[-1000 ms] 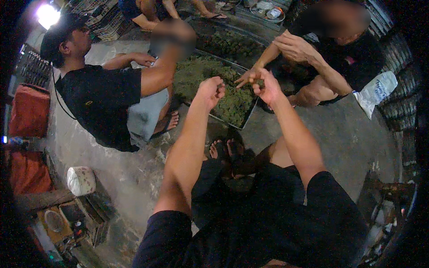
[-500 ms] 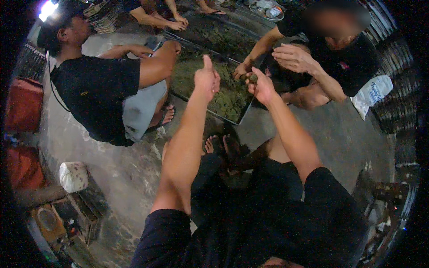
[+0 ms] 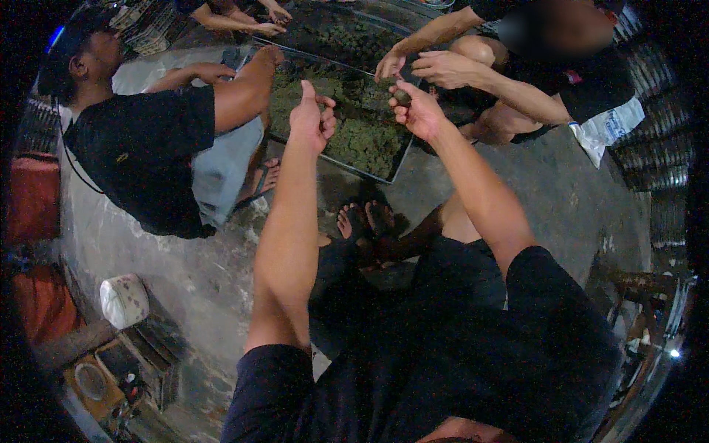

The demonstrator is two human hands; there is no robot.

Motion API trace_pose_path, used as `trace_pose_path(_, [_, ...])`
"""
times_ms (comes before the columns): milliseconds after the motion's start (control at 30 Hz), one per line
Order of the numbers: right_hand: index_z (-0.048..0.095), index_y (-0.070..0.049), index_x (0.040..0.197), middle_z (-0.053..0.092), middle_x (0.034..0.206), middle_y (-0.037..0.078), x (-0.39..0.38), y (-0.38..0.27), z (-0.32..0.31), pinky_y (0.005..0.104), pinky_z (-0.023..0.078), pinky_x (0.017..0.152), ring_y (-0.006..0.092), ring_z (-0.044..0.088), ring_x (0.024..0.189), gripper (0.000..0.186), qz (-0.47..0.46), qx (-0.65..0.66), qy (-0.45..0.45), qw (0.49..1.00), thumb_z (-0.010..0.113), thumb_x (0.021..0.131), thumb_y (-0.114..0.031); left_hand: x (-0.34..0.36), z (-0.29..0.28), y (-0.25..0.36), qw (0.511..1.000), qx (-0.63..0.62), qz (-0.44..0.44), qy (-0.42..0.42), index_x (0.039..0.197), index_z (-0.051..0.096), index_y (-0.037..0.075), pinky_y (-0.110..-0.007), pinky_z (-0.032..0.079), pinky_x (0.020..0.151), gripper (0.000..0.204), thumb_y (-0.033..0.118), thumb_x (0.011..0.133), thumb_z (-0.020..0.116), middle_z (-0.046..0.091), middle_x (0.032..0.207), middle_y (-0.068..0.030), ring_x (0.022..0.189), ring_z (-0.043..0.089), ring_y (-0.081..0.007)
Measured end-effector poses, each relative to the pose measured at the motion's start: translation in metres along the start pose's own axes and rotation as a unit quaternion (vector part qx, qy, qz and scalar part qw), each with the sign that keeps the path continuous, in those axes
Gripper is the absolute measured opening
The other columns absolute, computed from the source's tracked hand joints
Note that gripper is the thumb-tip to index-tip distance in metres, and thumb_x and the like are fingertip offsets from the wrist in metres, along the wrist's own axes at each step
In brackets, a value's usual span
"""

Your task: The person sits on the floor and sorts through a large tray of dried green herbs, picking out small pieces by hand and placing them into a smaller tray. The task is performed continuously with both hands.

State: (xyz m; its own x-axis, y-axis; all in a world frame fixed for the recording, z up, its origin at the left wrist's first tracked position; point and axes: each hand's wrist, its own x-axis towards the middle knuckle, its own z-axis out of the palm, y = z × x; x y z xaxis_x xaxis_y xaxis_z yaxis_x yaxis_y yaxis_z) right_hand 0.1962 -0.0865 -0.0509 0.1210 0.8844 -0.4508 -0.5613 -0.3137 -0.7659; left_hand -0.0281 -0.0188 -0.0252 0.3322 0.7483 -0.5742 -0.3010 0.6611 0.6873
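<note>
My right hand (image 3: 421,114) is closed around a dark, rounded lump (image 3: 402,97), held between thumb and fingers above the right side of a shallow tray (image 3: 375,176). Greenish-brown, crumbly, damp material (image 3: 362,144) covers the bottom of that tray. Above the tray's left part, my left hand (image 3: 314,120) has its thumb straight up and its fingers curled in; whatever they may hold is hidden. Close to my right hand, a co-worker's hands (image 3: 417,68) reach in from the right, nearly meeting the lump.
A person in a dark shirt (image 3: 148,155) squats at the left. Another person's hands (image 3: 273,22) work over the far tray, where dark round lumps (image 3: 354,44) lie. A white plastic bag (image 3: 617,125) is at the right. A patterned white container (image 3: 124,301) and wooden box (image 3: 148,354) stand lower left.
Both my hands appear slightly farther up and left in the picture, as the whole view has shifted. The co-worker's hands on the right have come closer together, near my right hand.
</note>
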Motion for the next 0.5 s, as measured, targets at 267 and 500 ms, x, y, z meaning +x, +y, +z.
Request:
trace_pose_path(267, [0.045, -0.012, 0.069, 0.038, 0.054, 0.0, -0.012, 0.012, 0.024, 0.0253, 0.018, 0.033, 0.0085, 0.026, 0.036, 0.037, 0.01, 0.005, 0.089, 0.996, 0.058, 0.089, -0.039, 0.001, -0.002, -0.002, 0.995, 0.078, 0.042, -0.035, 0.072, 0.05, 0.007, -0.026, 0.033, 0.041, 0.048, 0.051, 0.092, 0.05, 0.048, 0.06, -0.0039, 0.05, 0.046, -0.0132])
trace_pose_path(500, [0.054, -0.01, 0.081, 0.056, 0.068, 0.008, 0.008, -0.005, 0.045, 0.0261, 0.038, 0.042, 0.0148, 0.048, 0.051, 0.028, 0.022, 0.005, 0.051, 0.998, 0.055, 0.091, -0.036, 0.001, -0.011, -0.001, 0.998, 0.038, 0.054, -0.007, 0.058, 0.041, 0.01, -0.026, 0.022, 0.032, 0.056, 0.054, 0.09, 0.05, 0.043, 0.048, -0.0023, 0.034, 0.033, -0.0117])
